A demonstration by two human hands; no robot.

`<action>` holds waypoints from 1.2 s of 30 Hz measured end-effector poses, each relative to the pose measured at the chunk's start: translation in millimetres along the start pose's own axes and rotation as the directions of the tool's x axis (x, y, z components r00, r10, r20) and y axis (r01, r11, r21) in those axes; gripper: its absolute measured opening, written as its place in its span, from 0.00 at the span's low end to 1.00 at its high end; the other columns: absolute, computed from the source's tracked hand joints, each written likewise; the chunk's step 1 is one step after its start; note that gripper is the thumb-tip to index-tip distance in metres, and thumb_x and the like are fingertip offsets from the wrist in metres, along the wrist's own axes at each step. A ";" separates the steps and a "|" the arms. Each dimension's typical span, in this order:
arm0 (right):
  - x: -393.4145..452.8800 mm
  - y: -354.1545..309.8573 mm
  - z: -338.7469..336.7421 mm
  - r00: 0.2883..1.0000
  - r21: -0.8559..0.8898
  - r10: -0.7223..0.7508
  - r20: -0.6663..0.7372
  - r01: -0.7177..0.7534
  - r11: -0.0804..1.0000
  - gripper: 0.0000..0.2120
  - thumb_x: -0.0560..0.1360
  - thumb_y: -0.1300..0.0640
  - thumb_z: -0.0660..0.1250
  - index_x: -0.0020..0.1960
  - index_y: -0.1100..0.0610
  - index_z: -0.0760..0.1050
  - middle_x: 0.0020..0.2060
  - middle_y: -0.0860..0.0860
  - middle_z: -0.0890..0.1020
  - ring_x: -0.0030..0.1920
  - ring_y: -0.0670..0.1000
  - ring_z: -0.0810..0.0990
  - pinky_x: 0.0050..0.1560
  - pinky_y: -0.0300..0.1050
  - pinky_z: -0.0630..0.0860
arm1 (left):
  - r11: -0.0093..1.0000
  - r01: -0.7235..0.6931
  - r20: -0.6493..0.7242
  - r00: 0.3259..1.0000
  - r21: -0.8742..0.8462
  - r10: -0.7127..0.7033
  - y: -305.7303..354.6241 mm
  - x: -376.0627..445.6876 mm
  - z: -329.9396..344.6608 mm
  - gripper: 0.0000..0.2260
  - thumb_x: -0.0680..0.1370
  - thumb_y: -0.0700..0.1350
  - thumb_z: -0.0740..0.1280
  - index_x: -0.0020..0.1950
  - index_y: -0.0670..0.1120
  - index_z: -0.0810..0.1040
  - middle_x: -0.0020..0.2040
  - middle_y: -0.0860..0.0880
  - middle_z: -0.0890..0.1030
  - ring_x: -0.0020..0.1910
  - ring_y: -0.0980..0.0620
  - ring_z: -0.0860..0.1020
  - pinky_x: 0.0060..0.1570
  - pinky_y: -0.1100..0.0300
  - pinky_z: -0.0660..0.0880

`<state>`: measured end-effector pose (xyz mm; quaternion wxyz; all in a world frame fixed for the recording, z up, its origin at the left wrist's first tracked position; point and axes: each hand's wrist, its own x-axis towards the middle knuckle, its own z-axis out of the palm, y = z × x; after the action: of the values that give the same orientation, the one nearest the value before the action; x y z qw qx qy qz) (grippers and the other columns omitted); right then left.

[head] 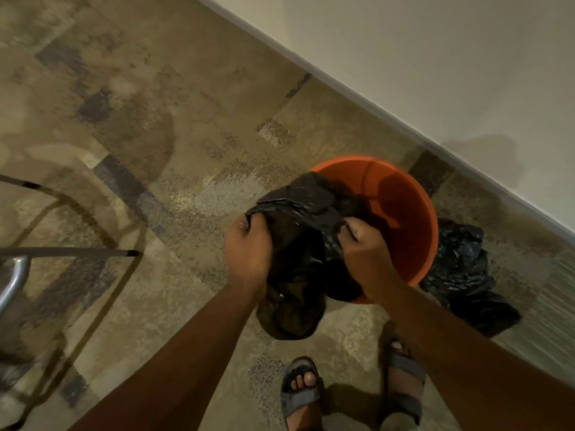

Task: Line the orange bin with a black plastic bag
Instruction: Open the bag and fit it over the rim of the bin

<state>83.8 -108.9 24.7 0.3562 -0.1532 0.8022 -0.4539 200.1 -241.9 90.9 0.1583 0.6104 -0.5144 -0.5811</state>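
An orange bin [413, 213] stands on the carpet close to the wall, its inside bare and orange. I hold a crumpled black plastic bag [298, 275] over the bin's near-left rim. My left hand [247, 248] grips the bag's left edge, outside the rim. My right hand [362, 244] grips the bag's right edge, above the bin's opening. The bag's top bunches over the rim while its lower part hangs down outside the bin toward the floor.
A second crumpled black bag [463, 275] lies on the carpet to the right of the bin, by the wall [435, 57]. A glass table edge with a metal leg [12, 281] is at the left. My sandalled feet [300, 390] stand below the bin.
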 end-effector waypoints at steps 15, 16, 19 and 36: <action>70.5 -32.1 -84.3 0.912 0.027 -0.367 -0.185 0.378 0.925 0.15 0.73 0.59 0.60 0.30 0.45 0.70 0.28 0.43 0.73 0.31 0.46 0.71 0.34 0.44 0.69 | 0.500 -0.648 0.389 0.754 0.575 0.529 -38.4 4.0 59.0 0.13 0.79 0.39 0.64 0.63 0.41 0.77 0.60 0.39 0.78 0.57 0.40 0.78 0.57 0.53 0.73; 77.9 -33.9 -86.6 0.908 -0.013 -0.373 -0.192 0.378 0.926 0.14 0.72 0.58 0.60 0.31 0.44 0.73 0.30 0.45 0.76 0.34 0.48 0.76 0.38 0.43 0.72 | 0.501 -0.636 0.363 0.760 0.587 0.539 -33.6 17.1 62.4 0.13 0.80 0.39 0.63 0.64 0.41 0.77 0.61 0.38 0.78 0.57 0.39 0.78 0.56 0.53 0.74; 101.8 -28.2 -92.7 0.856 -0.281 -0.503 -0.121 0.457 0.844 0.13 0.73 0.55 0.60 0.38 0.50 0.83 0.36 0.46 0.80 0.41 0.48 0.79 0.45 0.39 0.73 | 0.488 -0.656 0.361 0.740 0.576 0.568 -20.4 53.5 77.4 0.12 0.83 0.45 0.60 0.65 0.43 0.73 0.59 0.40 0.78 0.53 0.42 0.77 0.45 0.58 0.68; 196.8 23.1 -145.0 0.998 -0.687 -0.064 -0.017 0.035 0.726 0.35 0.75 0.30 0.43 0.28 0.56 0.66 0.25 0.55 0.70 0.28 0.56 0.73 0.42 0.51 0.73 | 0.788 -0.284 0.353 0.931 0.547 0.090 -3.2 138.8 115.0 0.25 0.84 0.59 0.55 0.77 0.46 0.68 0.75 0.44 0.72 0.74 0.43 0.69 0.65 0.60 0.63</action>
<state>-155.1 -118.7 -31.2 0.2464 -0.2864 0.9156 -0.1377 72.8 -306.8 -19.1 -0.0639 0.4760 -0.7457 -0.4617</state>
